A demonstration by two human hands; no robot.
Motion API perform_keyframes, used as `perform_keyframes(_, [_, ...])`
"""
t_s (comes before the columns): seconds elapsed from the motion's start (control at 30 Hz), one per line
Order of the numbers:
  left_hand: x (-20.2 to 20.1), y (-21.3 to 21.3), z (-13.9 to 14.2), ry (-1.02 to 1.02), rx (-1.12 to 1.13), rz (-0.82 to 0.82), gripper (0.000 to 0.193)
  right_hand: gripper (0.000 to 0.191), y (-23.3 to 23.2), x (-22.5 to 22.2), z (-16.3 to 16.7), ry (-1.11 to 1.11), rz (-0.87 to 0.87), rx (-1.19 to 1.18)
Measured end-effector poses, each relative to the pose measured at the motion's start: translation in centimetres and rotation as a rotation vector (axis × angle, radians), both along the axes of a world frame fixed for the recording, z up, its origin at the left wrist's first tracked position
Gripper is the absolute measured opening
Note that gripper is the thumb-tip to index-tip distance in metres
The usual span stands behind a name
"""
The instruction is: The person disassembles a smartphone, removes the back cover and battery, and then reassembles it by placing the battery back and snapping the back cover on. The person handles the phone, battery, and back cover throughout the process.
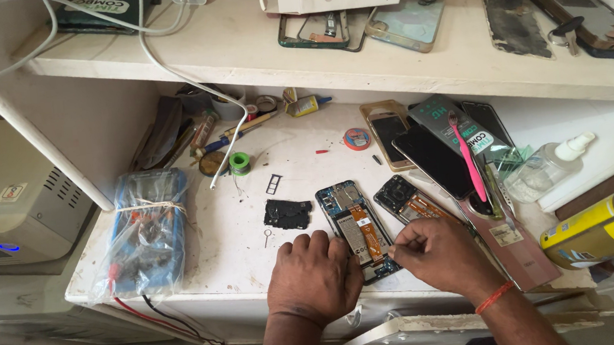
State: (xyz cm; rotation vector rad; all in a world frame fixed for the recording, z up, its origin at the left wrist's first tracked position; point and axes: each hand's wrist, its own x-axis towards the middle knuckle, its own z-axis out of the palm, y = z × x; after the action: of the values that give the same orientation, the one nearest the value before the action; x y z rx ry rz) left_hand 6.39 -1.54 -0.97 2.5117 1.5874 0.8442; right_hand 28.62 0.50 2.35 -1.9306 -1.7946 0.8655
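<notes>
Looking down, we see our left hand (314, 274) lying curled, fingers together, on the lower end of the opened phone (357, 229), pressing it flat to the white worktable (201, 226); our right hand (438, 253) pinches its fingertips together at the phone's lower right edge (whether a small tool is between them, we cannot tell). The phone lies face down near the front edge of the table, its back removed, so the board and orange flex cables are bare; we judge it light, stiff and rather fragile, best held by the metal frame at the sides, not by the cables.

Just beside it to the right lies a second opened phone (406, 199); to the left a black cover piece (287, 213) and a small pin (267, 235); further left a blue meter in a plastic bag (148, 231). Behind are a pink toothbrush (468, 157) on dark screens, a clear bottle (547, 168), a solder spool (239, 163); the table is scratched and stained. Above, a shelf (252, 48) carries phone frames and back covers.
</notes>
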Motion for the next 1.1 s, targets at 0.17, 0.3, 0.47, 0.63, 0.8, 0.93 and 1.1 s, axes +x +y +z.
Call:
perform_keyframes(0.17, [0.0,0.0,0.0,-0.017,0.016,0.000,0.025,0.016,-0.1,0.2,-0.5,0.035,-0.031,-0.022])
perform_keyframes(0.3, [0.0,0.0,0.0,-0.007,0.008,-0.001,0.026,0.016,-0.1,0.6,-1.0,0.116,-0.021,-0.019])
perform_keyframes(0.47, [0.0,0.0,0.0,0.008,-0.014,-0.002,0.026,0.015,0.1,1.0,-1.1,0.090,-0.011,-0.023])
perform_keyframes(0.63, [0.0,0.0,0.1,0.009,-0.001,0.000,0.028,0.015,0.4,1.0,-0.7,0.011,0.001,-0.038])
perform_keyframes(0.8, [0.0,0.0,0.0,0.015,-0.013,-0.002,0.028,0.017,0.4,1.0,-0.5,0.013,0.021,-0.020])
perform_keyframes(0.93, [0.0,0.0,0.0,0.020,-0.024,-0.002,0.027,0.017,0.4,1.0,-0.4,-0.054,0.027,-0.006])
perform_keyframes(1.1, [0.0,0.0,0.0,0.010,-0.016,-0.004,0.027,0.015,0.9,1.3,-0.7,-0.024,0.021,0.011])
